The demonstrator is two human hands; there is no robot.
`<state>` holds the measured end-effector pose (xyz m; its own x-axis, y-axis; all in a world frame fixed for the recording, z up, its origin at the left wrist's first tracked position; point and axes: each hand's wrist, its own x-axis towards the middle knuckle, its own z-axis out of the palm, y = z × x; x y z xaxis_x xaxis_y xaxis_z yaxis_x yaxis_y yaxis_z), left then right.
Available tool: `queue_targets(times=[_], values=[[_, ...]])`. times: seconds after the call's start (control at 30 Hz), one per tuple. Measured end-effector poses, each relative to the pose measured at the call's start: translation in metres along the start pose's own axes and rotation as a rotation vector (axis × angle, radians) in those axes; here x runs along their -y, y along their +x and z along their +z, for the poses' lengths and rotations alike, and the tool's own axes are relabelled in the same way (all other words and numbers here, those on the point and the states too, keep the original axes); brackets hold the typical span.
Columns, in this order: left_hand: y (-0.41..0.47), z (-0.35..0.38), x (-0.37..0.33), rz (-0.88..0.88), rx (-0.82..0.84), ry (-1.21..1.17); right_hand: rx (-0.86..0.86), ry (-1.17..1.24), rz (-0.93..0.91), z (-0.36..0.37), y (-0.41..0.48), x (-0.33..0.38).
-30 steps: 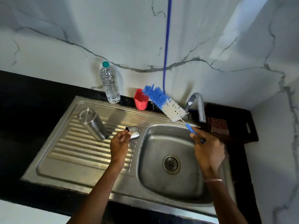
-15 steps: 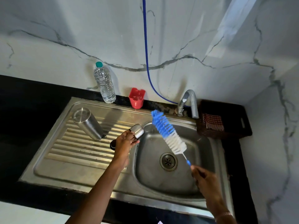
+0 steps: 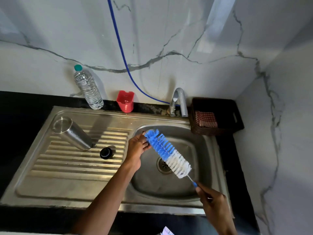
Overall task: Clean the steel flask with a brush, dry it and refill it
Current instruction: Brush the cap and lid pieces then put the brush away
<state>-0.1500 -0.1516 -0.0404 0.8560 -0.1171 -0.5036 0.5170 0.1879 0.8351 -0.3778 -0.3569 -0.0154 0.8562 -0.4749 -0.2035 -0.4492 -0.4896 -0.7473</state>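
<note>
The steel flask [image 3: 72,132] stands upside down on the drainboard [image 3: 71,167], leaning a little. A black round stopper [image 3: 106,153] lies on the ribs beside it. My left hand [image 3: 137,149] is over the basin's left rim, its fingers curled round a small cap that the bristles mostly hide. The bottle brush [image 3: 166,152], with blue and white bristles, slants over the sink basin [image 3: 166,190], and its blue tip touches my left hand's fingers. My right hand [image 3: 213,206] grips the brush's thin blue handle at the basin's front right.
A water bottle [image 3: 88,89] and a red cup [image 3: 125,101] stand behind the sink by the wall. The tap [image 3: 179,100] curves over the basin's back edge. A dark basket [image 3: 220,131] holding a checked cloth [image 3: 205,118] sits at the right. A blue hose [image 3: 122,48] hangs down the wall.
The brush swung down from beside the tap to lie over the basin, tip against my left hand. My left hand moved right over the basin with the cap; the black stopper now lies on the drainboard.
</note>
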Motion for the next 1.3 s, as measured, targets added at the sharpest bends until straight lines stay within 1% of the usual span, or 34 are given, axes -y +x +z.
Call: queue_targets(times=[0.1,0.2,0.33,0.47,0.6,0.7,0.8,0.9,0.97,1.07,1.13,1.23,1.3], values=[[-0.004,0.015,0.009,-0.031,0.054,0.021,-0.025,0.031,0.013,0.008,0.006,0.013],[-0.007,0.026,0.018,-0.058,0.099,-0.031,-0.011,0.077,0.025,0.01,0.013,0.021],[-0.002,0.029,0.018,-0.043,0.071,-0.087,0.001,0.096,0.033,0.002,-0.004,-0.001],[-0.002,0.031,0.015,-0.036,0.083,-0.052,0.011,0.12,0.076,-0.009,-0.018,-0.019],[-0.007,0.041,0.023,0.011,0.128,-0.027,0.001,0.136,0.042,0.0,0.009,-0.003],[-0.01,0.041,0.025,0.105,0.153,-0.047,0.005,0.188,0.027,0.003,0.017,-0.004],[-0.006,0.036,0.023,0.119,0.133,-0.076,0.088,0.319,0.091,-0.001,0.0,-0.026],[-0.002,0.03,0.024,0.138,0.124,0.014,0.154,0.402,0.158,-0.006,-0.014,-0.039],[-0.003,0.03,0.028,0.18,0.138,0.069,0.152,0.422,0.159,-0.001,-0.009,-0.032],[-0.007,0.034,0.03,0.22,0.184,0.037,0.116,0.515,0.149,0.009,0.008,-0.011],[-0.01,0.037,0.026,0.24,0.221,0.018,0.128,0.563,0.156,0.014,0.015,-0.002],[-0.014,0.039,0.017,0.198,0.196,-0.052,0.164,0.638,0.238,0.016,0.009,-0.008],[-0.014,0.038,0.014,0.214,0.158,-0.049,0.195,0.667,0.313,0.015,-0.004,-0.021]])
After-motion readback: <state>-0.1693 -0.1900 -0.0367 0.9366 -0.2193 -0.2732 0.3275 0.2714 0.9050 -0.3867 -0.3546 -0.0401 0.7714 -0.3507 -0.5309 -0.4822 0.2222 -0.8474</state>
